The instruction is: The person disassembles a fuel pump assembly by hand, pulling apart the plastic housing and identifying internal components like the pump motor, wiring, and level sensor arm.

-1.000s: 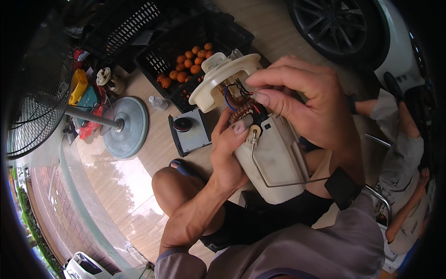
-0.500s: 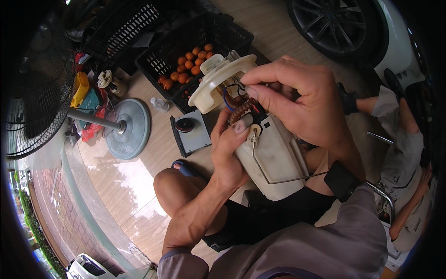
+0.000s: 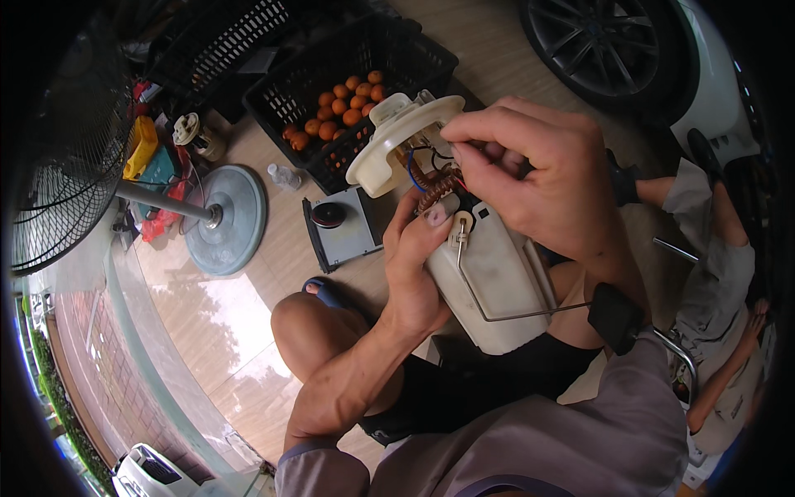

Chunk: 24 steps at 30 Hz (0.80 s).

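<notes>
A fuel pump module lies over my lap, with a cream body point(image 3: 501, 277) and a round cream flange cap point(image 3: 397, 145) tilted up at its far end. Brown corrugated hose point(image 3: 437, 189) and blue, black and red wires run between cap and body. My left hand point(image 3: 418, 257) is closed round the body's upper left side, its thumb near the hose. With thumb and forefinger, my right hand point(image 3: 538, 166) pinches at a thin dark wire under the cap's right edge; its tip is hidden. A bent metal float rod point(image 3: 530, 316) crosses the body to a black float point(image 3: 614, 319).
Ahead stands a black crate point(image 3: 431, 62) with oranges point(image 3: 339, 106). Left are a fan base point(image 3: 224, 219), a clear bottle point(image 3: 284, 176), another pump unit point(image 3: 199, 137) and a flat metal device point(image 3: 348, 232). A car wheel point(image 3: 600, 45) and a seated person point(image 3: 720, 248) are right.
The module and both hands sit slightly further right and lower in the picture. My right fingertips stay at the wires beneath the cap, and the left hand keeps its hold.
</notes>
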### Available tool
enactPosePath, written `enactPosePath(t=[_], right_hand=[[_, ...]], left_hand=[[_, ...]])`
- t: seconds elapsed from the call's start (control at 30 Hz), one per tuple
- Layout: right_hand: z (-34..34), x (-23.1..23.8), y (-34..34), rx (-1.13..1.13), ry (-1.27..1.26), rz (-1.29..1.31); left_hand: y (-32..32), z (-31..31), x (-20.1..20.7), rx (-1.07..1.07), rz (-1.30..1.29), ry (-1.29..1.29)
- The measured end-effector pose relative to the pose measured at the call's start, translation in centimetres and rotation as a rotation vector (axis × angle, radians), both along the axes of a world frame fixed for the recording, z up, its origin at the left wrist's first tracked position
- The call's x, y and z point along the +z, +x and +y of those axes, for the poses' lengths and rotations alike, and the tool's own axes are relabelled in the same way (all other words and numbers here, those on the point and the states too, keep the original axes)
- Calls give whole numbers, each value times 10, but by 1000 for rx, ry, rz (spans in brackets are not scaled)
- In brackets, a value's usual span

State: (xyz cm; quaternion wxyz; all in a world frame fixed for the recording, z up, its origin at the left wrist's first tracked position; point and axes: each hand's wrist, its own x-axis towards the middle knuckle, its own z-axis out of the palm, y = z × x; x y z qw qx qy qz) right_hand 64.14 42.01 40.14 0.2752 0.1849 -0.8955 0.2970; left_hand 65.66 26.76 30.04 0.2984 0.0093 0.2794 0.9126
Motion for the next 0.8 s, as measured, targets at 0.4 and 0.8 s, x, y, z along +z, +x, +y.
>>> enactPosePath(t=[0.4,0.8], right_hand=[[4,3,2,35,4,-96],[-4,7,16,-106,238,81]], left_hand=[[2,3,-4,1,4,1],[2,6,12,81,9,-44]])
